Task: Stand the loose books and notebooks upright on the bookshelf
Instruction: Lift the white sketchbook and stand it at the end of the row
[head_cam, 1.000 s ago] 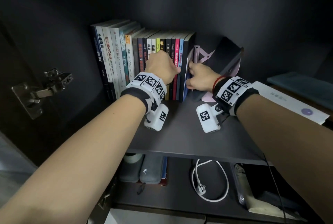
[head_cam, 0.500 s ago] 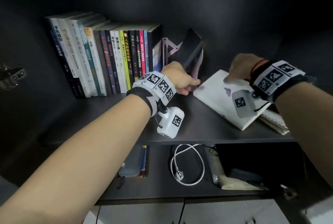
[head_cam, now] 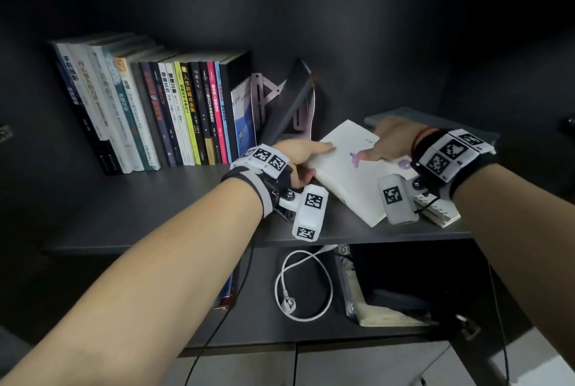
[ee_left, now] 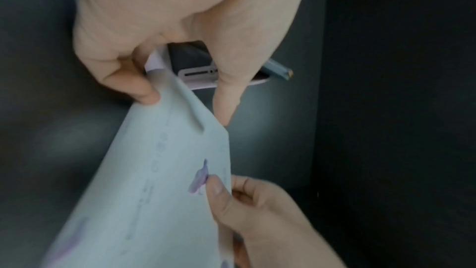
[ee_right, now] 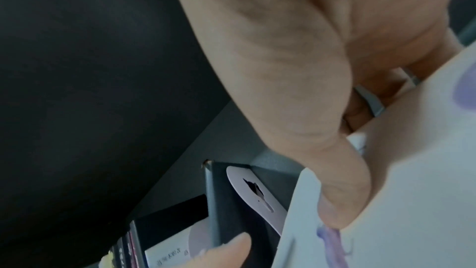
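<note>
A white book [head_cam: 351, 180] with purple marks lies tilted on the dark shelf [head_cam: 155, 205], right of the upright row of books [head_cam: 174, 112]. My left hand [head_cam: 314, 161] pinches its near-left corner between thumb and fingers; the left wrist view shows this pinch of the left hand [ee_left: 185, 109] on the white book [ee_left: 154, 191]. My right hand [head_cam: 373, 149] holds the far edge, thumb on the cover. In the right wrist view the thumb of the right hand [ee_right: 335, 191] presses the white book [ee_right: 399, 191], fingers curled beneath. A dark notebook [head_cam: 289, 99] leans on a pink bookend [head_cam: 264, 99].
A spiral notebook [head_cam: 438, 210] lies under the white book's right end at the shelf's front edge. A grey-teal book [head_cam: 413, 115] lies flat behind my right hand. On the lower shelf sit a coiled white cable [head_cam: 305, 286] and other items.
Both hands left the end of the upright row. The right hand went right to the white book, then the left hand came over from the bookend and took its corner.
</note>
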